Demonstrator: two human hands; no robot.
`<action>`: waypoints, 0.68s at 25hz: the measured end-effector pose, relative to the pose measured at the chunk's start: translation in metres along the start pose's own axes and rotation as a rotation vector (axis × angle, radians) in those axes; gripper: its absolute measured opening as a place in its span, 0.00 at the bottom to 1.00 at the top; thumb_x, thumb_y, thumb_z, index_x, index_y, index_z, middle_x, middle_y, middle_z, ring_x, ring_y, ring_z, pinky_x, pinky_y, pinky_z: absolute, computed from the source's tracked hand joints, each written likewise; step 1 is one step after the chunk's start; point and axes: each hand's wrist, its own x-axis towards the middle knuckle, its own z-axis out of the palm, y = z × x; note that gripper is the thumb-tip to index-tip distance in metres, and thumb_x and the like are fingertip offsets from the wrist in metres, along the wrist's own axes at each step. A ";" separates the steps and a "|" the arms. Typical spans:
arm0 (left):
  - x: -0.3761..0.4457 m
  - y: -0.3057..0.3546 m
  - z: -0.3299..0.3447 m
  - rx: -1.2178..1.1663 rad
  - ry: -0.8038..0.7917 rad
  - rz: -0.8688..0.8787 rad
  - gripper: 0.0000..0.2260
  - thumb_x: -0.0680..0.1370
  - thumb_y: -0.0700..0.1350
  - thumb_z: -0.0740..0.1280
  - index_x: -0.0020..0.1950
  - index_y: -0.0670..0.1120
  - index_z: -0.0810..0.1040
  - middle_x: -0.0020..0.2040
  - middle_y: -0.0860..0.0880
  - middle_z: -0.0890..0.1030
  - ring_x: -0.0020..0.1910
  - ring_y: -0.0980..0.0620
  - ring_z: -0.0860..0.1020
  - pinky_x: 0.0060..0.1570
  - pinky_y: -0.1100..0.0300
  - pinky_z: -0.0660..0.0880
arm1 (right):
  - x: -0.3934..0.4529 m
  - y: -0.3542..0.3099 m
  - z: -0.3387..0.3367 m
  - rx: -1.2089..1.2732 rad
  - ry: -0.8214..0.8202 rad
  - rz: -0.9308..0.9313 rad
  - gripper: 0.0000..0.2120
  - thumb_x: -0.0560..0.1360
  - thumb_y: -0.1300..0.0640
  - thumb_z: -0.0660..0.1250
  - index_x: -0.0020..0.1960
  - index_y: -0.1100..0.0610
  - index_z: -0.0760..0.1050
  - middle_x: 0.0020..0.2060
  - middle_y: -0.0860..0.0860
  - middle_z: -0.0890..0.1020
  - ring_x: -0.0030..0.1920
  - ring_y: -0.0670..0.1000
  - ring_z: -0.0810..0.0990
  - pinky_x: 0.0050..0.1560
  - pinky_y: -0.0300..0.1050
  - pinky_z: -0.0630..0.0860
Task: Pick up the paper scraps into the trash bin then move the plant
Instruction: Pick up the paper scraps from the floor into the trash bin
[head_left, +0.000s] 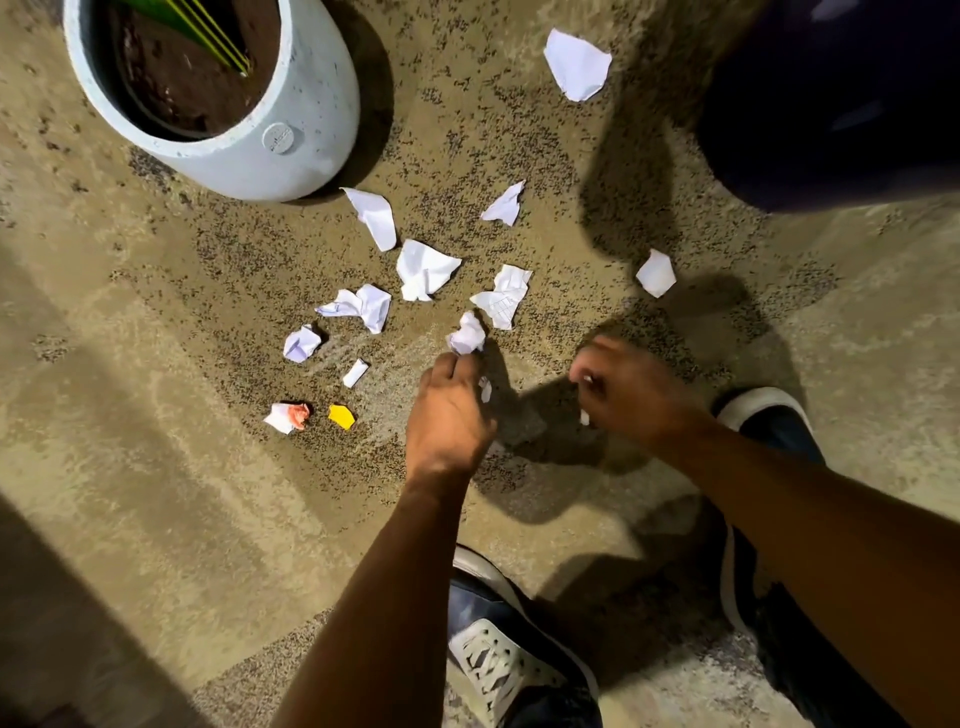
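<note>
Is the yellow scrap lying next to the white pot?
No, the yellow scrap lies far from the pot, near the left hand and beside a red-and-white scrap.

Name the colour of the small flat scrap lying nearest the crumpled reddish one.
Yellow scrap, head view.

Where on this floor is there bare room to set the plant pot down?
Bare floor lies left of the yellow paper scrap and below the white round plant pot. It is crowded between the pot and both hands, left and right, where white crumpled paper scraps lie.
</note>
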 end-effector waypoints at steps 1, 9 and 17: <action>0.003 0.005 -0.008 0.097 -0.004 0.037 0.30 0.76 0.48 0.70 0.75 0.48 0.61 0.75 0.46 0.63 0.75 0.46 0.64 0.76 0.55 0.61 | 0.005 0.003 -0.010 0.034 0.128 -0.014 0.04 0.75 0.62 0.67 0.48 0.55 0.79 0.46 0.50 0.77 0.44 0.51 0.78 0.42 0.40 0.71; 0.031 0.063 -0.050 0.230 0.184 0.140 0.25 0.84 0.58 0.48 0.70 0.41 0.69 0.75 0.39 0.60 0.72 0.41 0.62 0.75 0.45 0.62 | 0.040 0.029 -0.071 -0.132 0.323 0.259 0.24 0.73 0.60 0.67 0.68 0.49 0.69 0.56 0.57 0.77 0.58 0.58 0.74 0.53 0.53 0.77; 0.050 0.066 -0.030 0.431 -0.032 0.259 0.28 0.81 0.35 0.59 0.80 0.46 0.53 0.81 0.44 0.49 0.78 0.35 0.53 0.70 0.38 0.68 | 0.048 0.038 -0.054 -0.179 0.189 0.211 0.21 0.75 0.59 0.70 0.65 0.56 0.69 0.64 0.58 0.69 0.52 0.60 0.78 0.46 0.46 0.73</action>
